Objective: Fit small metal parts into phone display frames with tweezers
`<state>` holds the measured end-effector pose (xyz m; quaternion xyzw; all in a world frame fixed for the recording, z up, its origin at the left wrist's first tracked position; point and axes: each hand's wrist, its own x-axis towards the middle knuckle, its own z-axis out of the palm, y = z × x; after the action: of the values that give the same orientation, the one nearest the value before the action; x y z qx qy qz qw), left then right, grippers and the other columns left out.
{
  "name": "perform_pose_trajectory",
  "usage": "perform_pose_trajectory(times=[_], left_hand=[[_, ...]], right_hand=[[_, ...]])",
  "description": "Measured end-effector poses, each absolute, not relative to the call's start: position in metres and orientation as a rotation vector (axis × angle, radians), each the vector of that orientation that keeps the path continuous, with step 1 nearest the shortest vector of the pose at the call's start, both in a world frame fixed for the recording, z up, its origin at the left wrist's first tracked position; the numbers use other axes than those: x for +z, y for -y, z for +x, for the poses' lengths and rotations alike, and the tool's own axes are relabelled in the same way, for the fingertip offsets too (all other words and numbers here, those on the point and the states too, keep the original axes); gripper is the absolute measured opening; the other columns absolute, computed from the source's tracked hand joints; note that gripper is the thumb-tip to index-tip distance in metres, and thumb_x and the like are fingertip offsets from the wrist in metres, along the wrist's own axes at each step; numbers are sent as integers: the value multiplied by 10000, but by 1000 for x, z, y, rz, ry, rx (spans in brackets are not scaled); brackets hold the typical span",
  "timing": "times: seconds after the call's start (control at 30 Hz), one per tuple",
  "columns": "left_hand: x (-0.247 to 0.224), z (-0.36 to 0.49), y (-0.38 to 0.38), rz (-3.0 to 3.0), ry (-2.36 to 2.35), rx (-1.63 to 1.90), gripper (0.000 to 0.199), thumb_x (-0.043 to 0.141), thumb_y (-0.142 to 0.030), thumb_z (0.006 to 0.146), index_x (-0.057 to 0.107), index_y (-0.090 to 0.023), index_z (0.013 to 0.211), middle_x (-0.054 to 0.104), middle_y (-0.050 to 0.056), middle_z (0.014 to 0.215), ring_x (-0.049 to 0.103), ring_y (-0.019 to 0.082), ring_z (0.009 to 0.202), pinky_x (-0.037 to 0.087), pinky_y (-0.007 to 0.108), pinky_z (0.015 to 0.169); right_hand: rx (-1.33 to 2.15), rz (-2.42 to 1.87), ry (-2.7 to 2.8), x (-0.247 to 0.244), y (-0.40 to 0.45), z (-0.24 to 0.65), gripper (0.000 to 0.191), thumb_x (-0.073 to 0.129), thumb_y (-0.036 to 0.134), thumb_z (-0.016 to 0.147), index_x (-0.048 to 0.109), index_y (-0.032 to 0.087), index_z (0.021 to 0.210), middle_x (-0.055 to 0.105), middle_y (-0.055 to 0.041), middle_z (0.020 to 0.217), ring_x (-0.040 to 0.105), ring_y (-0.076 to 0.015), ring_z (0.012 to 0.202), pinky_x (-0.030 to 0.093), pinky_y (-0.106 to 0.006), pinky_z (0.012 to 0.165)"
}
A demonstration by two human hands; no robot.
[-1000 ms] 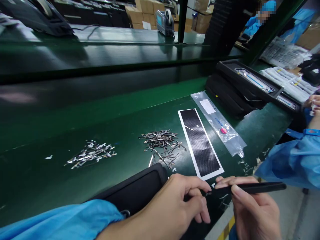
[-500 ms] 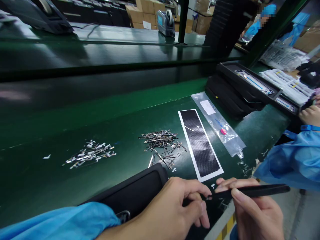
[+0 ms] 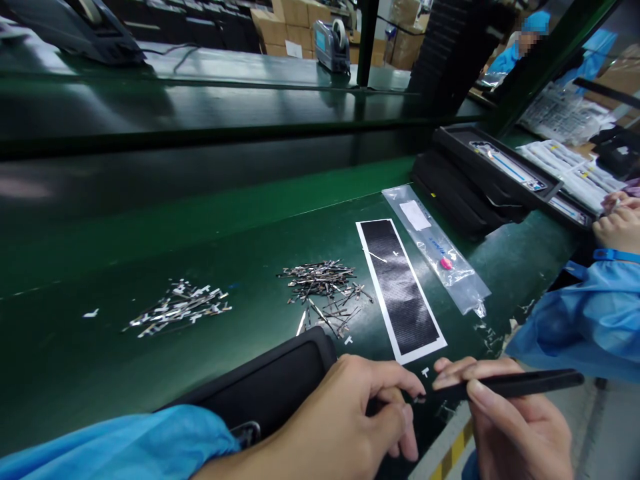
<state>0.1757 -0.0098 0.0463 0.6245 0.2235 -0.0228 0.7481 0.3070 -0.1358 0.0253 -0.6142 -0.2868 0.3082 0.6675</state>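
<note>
My left hand (image 3: 365, 407) is closed, with a small dark piece (image 3: 419, 399) at its fingertips; the fingers mostly hide it. In my right hand (image 3: 520, 413) lies a pair of black tweezers (image 3: 535, 383), pinched between thumb and fingers, its tip pointing left toward that piece with a slight gap. Just beyond the hands, a white-edged sheet with a black patterned face (image 3: 400, 287) lies flat. One heap of thin dark metallic strips (image 3: 323, 280) sits to its left, and a second heap of shinier strips (image 3: 183, 308) is farther left. Under my left forearm is a black tray (image 3: 280, 373).
A clear plastic bag (image 3: 435, 247) with a white label and red spot lies right of the sheet. Black trays (image 3: 470, 180) are stacked behind it. A co-worker's blue sleeve (image 3: 580, 313) and hands are at right. Tape dispensers (image 3: 333, 47) stand on the shelf.
The tweezers and my right hand have shifted slightly right, away from the small piece. My left hand has hardly moved. The co-worker's hands at right have moved a little.
</note>
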Motion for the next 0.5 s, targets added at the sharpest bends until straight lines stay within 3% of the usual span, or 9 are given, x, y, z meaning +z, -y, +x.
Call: perform_pose_trajectory(times=[0.33,0.5], left_hand=[[49,177,11,1385,-496,-63,307,424,-214,710,630,-95,903,639,59,599,508,116,519,422,212,547],[47,177,12,1392,-500,-61,312,422,-227,710,632,-100,903,634,55,589,500,115,512,422,216,547]], right_hand=[[673,-1426,585,30,132,303,35,653,227,690,666,196,700,643,-56,681,608,-219,786,492,-344,756],[511,-1464,455,29,129,295,154,680,315,629,662,165,662,627,-77,639,608,-263,722,497,-416,695]])
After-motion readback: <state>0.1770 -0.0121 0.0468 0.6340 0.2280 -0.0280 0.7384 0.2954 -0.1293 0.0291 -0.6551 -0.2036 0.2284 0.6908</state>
